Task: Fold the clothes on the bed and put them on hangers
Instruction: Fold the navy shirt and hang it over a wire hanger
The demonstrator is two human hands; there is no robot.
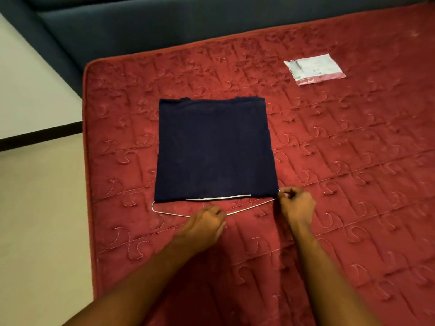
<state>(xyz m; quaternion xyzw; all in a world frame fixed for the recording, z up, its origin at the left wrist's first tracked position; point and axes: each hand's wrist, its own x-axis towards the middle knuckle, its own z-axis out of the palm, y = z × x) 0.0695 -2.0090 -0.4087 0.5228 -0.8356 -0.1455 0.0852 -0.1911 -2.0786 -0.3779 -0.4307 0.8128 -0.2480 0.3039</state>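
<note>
Red quilted mattress [329, 161] takes up most of the room from where I stand, and on it a navy garment [215, 149] lies folded into a flat, nearly square panel. Folding looks done to me; the step in hand is the hanging. A wire hanger [169, 212] sits at the garment's near hem, its straight bar tucked just under the cloth edge. Its long axis runs left to right along that hem, and its peak points away from the garment, toward the person.

The left hand [204, 223] is curled round the peak, hiding the hook. The right hand [296, 203] pinches the hanger's corner at the garment's near right corner; whether cloth is caught too, I cannot tell.

Next, I reckon, the garment must drape evenly over the bar before lifting, or it will slide off.

Well beyond the garment's far right corner lies a plastic packet [314, 68].
</note>
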